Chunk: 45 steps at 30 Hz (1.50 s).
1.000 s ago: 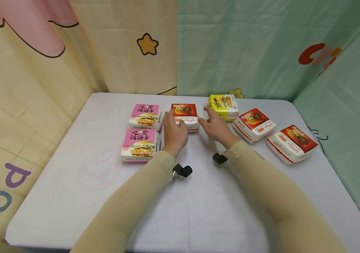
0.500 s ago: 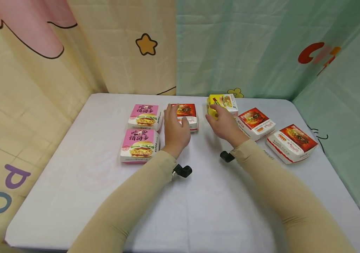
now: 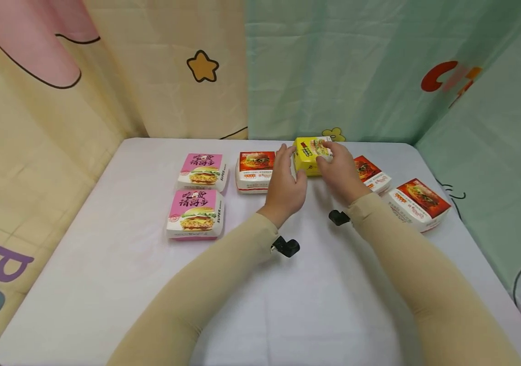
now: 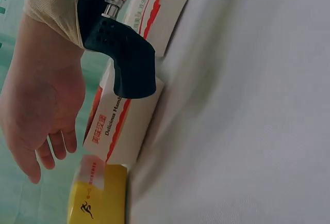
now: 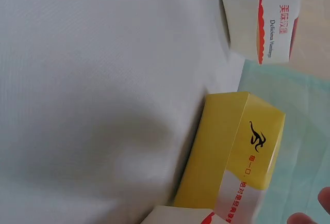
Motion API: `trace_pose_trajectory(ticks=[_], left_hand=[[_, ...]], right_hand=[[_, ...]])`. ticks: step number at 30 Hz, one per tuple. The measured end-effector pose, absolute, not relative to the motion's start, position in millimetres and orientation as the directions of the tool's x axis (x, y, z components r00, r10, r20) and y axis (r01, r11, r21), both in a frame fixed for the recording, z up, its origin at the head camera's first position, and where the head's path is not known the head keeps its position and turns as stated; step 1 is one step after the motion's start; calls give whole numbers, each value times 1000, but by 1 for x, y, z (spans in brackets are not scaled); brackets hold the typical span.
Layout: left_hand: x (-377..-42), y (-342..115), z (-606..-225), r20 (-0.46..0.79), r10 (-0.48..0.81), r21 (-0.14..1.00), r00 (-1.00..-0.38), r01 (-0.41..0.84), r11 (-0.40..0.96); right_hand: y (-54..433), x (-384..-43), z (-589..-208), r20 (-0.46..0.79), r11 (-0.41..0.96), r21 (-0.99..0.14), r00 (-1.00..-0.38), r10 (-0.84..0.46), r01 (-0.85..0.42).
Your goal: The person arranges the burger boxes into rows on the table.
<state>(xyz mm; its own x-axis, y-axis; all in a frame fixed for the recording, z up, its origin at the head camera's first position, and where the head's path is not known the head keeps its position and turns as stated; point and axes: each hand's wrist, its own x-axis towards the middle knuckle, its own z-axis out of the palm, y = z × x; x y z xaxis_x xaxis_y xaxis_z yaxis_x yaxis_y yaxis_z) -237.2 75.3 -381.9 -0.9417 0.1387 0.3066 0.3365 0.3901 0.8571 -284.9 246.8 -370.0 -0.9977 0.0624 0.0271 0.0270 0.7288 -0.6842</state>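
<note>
At the far middle of the table, a yellow burger box (image 3: 307, 157) sits between my two hands. My left hand (image 3: 286, 190) is at its left, fingers extended, partly covering a red-topped burger box (image 3: 254, 172). On the right my right hand (image 3: 343, 173) overlaps the yellow box's right part, thumb and fingers spread apart. Whether either hand touches the box is not clear in the head view. In the left wrist view, the right hand (image 4: 44, 92) appears above the boxes with loose fingers holding nothing. Two fingertips (image 5: 325, 198) show at the right wrist view's edge, beside the yellow box (image 5: 227, 152).
Two pink burger boxes (image 3: 202, 172) stand one in front of the other on the left. Two more red-topped boxes (image 3: 421, 203) lie angled on the right, one partly behind my right arm. Patterned curtains (image 3: 356, 76) border the white table (image 3: 104, 264).
My left hand has moved right, off most of the red-topped box towards the yellow one. The right hand has also shifted right and over the yellow box's right side. The view has turned slightly.
</note>
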Motion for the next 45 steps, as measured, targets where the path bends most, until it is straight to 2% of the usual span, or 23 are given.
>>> trace_pose_trajectory(ticks=[10, 17, 21, 29, 39, 45], left_hand=[[-256, 92, -385, 107, 128, 892, -986, 152, 425], [-264, 102, -387, 52, 162, 900, -985, 116, 420], [-269, 106, -387, 35, 173, 891, -984, 109, 440], [-281, 110, -389, 7, 199, 855, -980, 109, 507], [-296, 115, -399, -47, 165, 723, -985, 80, 686], [-304, 115, -403, -94, 177, 729, -980, 53, 683]], right_hand=[[250, -293, -375, 49, 737, -676, -998, 26, -14], [255, -295, -376, 63, 766, -642, -998, 23, -23], [258, -297, -376, 27, 786, -618, -999, 20, -1], [263, -308, -379, -26, 873, -487, -1000, -13, 1], [266, -312, -382, -76, 951, -309, -996, -36, -11], [269, -313, -382, -134, 957, -288, -991, -11, 29]])
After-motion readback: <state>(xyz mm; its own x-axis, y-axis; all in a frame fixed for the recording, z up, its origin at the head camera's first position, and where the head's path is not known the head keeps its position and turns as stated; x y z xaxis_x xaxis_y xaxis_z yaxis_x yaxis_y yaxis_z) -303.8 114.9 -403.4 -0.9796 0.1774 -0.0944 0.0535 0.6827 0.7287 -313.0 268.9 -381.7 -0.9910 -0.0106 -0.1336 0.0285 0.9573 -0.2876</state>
